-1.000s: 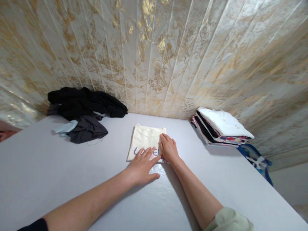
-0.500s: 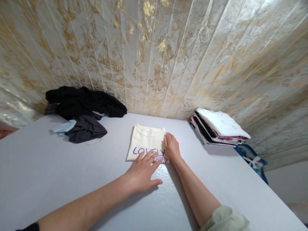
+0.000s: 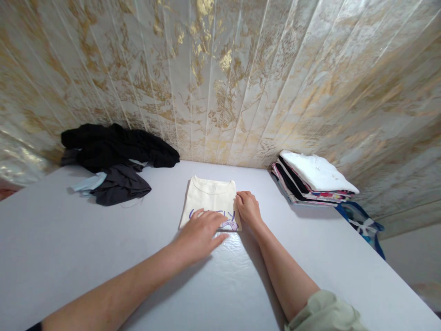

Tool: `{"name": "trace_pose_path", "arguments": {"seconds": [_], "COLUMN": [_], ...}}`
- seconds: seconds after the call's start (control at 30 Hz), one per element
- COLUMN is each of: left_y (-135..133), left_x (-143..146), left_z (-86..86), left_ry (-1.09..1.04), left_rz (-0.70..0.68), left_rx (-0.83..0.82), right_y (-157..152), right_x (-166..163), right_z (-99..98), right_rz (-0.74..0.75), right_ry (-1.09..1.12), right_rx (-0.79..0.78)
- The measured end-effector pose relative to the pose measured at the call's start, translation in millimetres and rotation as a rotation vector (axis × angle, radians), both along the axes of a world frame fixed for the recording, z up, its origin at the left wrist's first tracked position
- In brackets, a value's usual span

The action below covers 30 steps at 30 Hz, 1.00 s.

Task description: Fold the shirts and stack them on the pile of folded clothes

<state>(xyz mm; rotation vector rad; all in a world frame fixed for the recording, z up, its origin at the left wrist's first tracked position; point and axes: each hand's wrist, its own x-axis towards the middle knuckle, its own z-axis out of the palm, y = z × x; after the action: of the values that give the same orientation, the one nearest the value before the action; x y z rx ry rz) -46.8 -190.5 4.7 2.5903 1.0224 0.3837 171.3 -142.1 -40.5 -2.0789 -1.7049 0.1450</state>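
Observation:
A folded cream T-shirt (image 3: 212, 193) with purple lettering and a bow print lies flat on the white table, its neckline toward the wall. Over its lower front reaches my left hand (image 3: 200, 232), open, fingers stretched out and partly covering the lettering; whether it touches the cloth I cannot tell. At the shirt's right edge, my right hand (image 3: 248, 208) has its fingers bent together around the side of the fabric. The fingertips there are partly hidden.
Left on the table (image 3: 155, 276) lies a loose heap of black clothes (image 3: 117, 145), dark grey cloth (image 3: 120, 184) and light blue cloth (image 3: 87, 184). Folded clothes (image 3: 317, 172) are stacked at right, beside a blue-edged bag (image 3: 365, 225). A gold-patterned curtain (image 3: 220, 92) hangs behind.
My left hand has moved up over the lettering, covering more of it. My right hand stays by the shirt's right edge, its fingers more bent. The view has shifted slightly.

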Motion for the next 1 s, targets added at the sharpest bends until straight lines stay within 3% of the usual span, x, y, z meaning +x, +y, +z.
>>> {"name": "trace_pose_path", "arguments": {"seconds": [0.13,0.27,0.4,0.6,1.0], "left_y": [50,88,101,112,120], "left_x": [-30,-54,-52,-41,-32], "left_z": [0.3,-23.2,-35.4,-35.8,-40.0], "left_ry": [0.07,0.111,0.036,0.037,-0.002], "left_rz": [0.539,0.727,0.768,0.764,0.72], "left_rx": [0.118,0.012,-0.027,-0.062,-0.022], "right_y": [-4,-4,2,10,12], "right_x": [1,-4,-9,-11,-17], "right_z": [9.8,14.2,15.0,14.0,13.3], "right_rz": [-0.046,-0.086,-0.142,-0.168,-0.083], "right_ry": [0.009,0.051,0.082,0.104,0.217], "right_rx": [-0.088,-0.14,-0.192,-0.209,-0.038]}}
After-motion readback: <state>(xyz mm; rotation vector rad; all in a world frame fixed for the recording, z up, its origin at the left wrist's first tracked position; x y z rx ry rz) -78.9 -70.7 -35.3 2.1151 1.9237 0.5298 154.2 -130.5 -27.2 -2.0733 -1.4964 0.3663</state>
